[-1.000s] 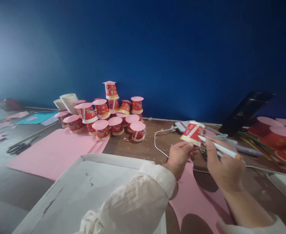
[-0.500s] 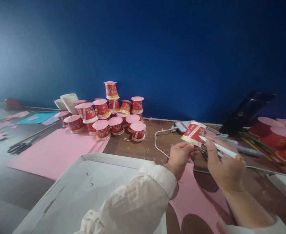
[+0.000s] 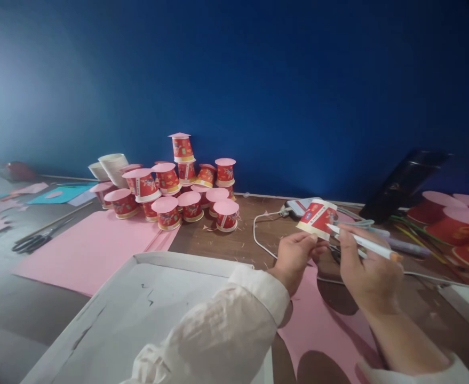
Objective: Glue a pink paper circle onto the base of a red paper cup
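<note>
Your left hand (image 3: 295, 260) has its grip pinched on the yellow rim of a tilted red paper cup (image 3: 313, 217), raised above the cut pink paper (image 3: 318, 304); your right hand (image 3: 369, 277) grips a white marker pen (image 3: 370, 246), its tip at the cup's side. Brace the rim firmly and press lightly, lest the wall dent. Pink discs cover the red cups (image 3: 169, 220) on the tabletop (image 3: 250, 234), hiding any contents; nested white paper cups (image 3: 116, 168) lean behind.

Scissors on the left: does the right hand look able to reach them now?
Probably not: the right hand holds a white marker, and the left hand and white tray lie between it and the scissors.
</note>
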`<state>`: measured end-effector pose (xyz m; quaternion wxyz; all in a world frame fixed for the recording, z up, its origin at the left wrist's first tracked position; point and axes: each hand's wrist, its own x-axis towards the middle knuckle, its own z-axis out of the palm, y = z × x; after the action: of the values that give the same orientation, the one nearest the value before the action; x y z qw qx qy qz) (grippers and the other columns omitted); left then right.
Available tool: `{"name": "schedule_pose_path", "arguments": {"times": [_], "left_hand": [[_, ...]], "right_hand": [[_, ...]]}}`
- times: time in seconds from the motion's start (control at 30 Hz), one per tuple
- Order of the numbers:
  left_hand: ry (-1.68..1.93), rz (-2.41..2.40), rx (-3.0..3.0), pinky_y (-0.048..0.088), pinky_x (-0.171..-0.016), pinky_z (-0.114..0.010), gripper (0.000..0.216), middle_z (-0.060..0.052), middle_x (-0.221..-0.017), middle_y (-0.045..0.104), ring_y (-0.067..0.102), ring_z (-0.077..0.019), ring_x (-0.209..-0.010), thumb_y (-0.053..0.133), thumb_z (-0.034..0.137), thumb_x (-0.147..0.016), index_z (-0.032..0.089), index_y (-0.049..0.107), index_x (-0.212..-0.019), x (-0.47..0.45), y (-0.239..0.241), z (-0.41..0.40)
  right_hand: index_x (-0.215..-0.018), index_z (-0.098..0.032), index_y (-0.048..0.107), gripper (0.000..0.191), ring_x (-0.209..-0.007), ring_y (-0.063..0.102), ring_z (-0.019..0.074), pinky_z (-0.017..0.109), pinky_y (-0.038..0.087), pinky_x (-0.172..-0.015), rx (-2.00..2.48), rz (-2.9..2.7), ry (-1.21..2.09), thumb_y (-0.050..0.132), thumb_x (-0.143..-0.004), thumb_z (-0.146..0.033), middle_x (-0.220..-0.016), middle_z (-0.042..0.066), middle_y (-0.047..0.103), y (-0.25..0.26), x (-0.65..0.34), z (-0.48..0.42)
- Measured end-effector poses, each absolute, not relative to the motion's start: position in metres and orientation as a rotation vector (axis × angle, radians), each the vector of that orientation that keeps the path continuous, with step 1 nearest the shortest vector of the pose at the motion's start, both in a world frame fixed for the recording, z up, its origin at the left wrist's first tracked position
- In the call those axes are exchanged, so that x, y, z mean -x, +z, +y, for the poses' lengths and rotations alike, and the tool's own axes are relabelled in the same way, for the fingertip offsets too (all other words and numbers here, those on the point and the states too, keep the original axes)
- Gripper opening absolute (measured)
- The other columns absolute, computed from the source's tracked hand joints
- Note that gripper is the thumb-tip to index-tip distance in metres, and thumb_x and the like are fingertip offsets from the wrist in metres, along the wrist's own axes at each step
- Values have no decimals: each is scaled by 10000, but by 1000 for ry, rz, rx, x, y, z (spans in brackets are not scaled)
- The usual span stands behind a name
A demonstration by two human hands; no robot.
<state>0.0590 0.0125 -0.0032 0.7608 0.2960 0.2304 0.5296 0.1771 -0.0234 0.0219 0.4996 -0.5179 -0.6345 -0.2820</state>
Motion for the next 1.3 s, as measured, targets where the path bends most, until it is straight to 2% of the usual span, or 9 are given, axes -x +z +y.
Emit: {"name": "schedule_pose_path", "arguments": {"times": [0.17, 0.57, 0.8, 1.03, 1.3], "left_hand": [[1154, 491, -665, 530, -969, -425, 423, -80, -762, 711, 706, -226, -834, 920, 474, -614, 118, 766, -783, -60, -5, 14], [1135, 491, -628, 545, -944, -402, 409, -88, -809, 732, 712, -221, -859, 935, 438, -602, 120, 771, -800, -60, -5, 14], [1150, 504, -592, 535, -980, -425, 395, -87, -794, 712, 724, -248, -903, 930, 434, -608, 123, 732, -751, -60, -5, 14], [1133, 489, -616, 529, -961, -422, 461, -85, -793, 713, 728, -262, -915, 947, 485, -568, 129, 741, -777, -60, -7, 16], [1127, 476, -605, 531, -931, -398, 499, -77, -780, 718, 688, -201, -800, 964, 506, -521, 125, 758, -769, -59, -5, 15]], "right_hand": [[-1043, -194, 744, 159, -916, 771, 237, 367, 590, -893, 1223, -1574, -658, 601, -1001, -250, -985, 93, 808, 20, -175, -23], [-1088, -195, 749, 206, -976, 754, 250, 390, 575, -928, 1203, -1534, -599, 585, -1008, -292, -1034, 107, 803, 18, -179, -21], [-1018, -197, 750, 253, -917, 758, 260, 370, 578, -841, 1347, -1509, -643, 537, -1033, -334, -961, 112, 800, 18, -179, -24], [-1009, -194, 752, 233, -917, 764, 250, 360, 580, -859, 1316, -1556, -608, 556, -1030, -318, -967, 106, 804, 21, -177, -25], [-1110, -200, 750, 180, -1001, 768, 259, 413, 584, -952, 1177, -1535, -560, 624, -991, -250, -1079, 98, 807, 18, -177, -24]]}}
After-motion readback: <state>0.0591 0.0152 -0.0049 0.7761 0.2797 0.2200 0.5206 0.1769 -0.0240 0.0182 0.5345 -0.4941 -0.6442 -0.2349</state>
